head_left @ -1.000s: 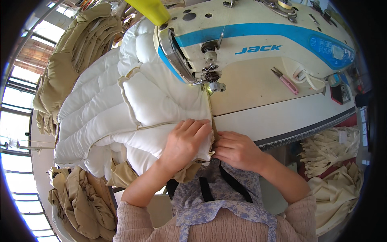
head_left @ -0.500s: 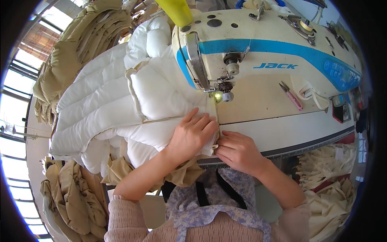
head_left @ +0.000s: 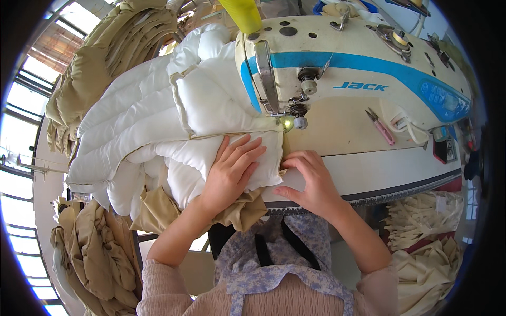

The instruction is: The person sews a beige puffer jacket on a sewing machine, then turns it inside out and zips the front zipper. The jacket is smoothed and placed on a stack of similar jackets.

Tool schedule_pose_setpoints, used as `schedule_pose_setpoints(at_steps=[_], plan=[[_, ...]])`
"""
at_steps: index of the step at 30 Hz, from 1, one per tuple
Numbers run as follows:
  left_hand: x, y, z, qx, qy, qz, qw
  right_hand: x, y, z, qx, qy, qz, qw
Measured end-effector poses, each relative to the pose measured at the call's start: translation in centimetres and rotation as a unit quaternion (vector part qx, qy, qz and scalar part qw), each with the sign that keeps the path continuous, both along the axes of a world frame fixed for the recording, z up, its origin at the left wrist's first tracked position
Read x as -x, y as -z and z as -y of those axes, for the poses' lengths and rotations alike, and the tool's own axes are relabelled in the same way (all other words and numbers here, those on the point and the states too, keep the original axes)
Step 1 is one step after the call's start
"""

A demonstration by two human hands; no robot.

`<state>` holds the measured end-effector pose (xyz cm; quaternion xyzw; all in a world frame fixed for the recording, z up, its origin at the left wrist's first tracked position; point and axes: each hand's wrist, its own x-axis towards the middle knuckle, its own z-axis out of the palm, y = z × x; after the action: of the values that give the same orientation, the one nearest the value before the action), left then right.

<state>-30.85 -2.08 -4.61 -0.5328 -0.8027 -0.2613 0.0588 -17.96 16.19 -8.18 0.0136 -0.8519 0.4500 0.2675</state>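
A white padded, quilted piece (head_left: 132, 121) lies under the needle area of a white and blue sewing machine (head_left: 353, 68), with tan fabric (head_left: 153, 210) beneath its near side. My left hand (head_left: 232, 168) lies on the piece with fingers spread and stretched out, pressing on it. My right hand (head_left: 311, 184) is at the piece's right edge, fingertips curved on the folded seam, thumb apart below. A small lit lamp (head_left: 287, 124) glows beside the presser foot.
Pink-handled snips (head_left: 385, 131) lie on the machine bed. A yellow plastic object (head_left: 240, 13) stands at the top. Piles of tan padded pieces (head_left: 89, 68) sit at left; cream fabric bundles (head_left: 421, 221) at lower right, beside the table's ruler edge (head_left: 406, 187).
The white piece has moved up toward the machine. My left hand has slid left and spread out; my right thumb has parted from the fabric edge as that hand opened.
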Motion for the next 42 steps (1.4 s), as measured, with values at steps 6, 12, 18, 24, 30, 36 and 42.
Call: schedule_pose_setpoints(at_steps=[6, 12, 18, 24, 30, 36, 42], plan=[[-1.9, -1.1, 0.9, -0.034, -0.049, -0.03, 0.998, 0.9, 1.1, 0.2, 0.099, -0.04, 0.052, 0.993], [-5.4, -1.0, -1.3, -0.111, -0.075, 0.004, 0.991, 0.0, 0.9, -0.1, 0.307, -0.072, 0.07, 0.946], [-4.8, 0.4, -2.2, -0.112, -0.121, -0.034, 0.986, 0.6, 0.6, -0.2, 0.184, -0.071, 0.003, 0.98], [-4.2, -0.3, -2.7, -0.1, -0.132, 0.008, 0.986, -0.5, 0.9, 0.3, 0.114, 0.041, 0.001, 0.993], [-4.3, -1.5, -3.5, -0.067, -0.098, -0.101, 0.988, -1.5, 1.2, 8.7, -0.079, -0.091, 0.013, 0.993], [-4.8, -0.5, -2.8, 0.109, -0.016, -0.176, 0.978, 5.6, 4.3, 16.4, -0.064, -0.116, -0.016, 0.991], [-4.4, 2.2, -0.6, -0.159, -0.18, 0.259, 0.936, -2.1, 3.0, 7.1, -0.022, -0.166, -0.128, 0.978]])
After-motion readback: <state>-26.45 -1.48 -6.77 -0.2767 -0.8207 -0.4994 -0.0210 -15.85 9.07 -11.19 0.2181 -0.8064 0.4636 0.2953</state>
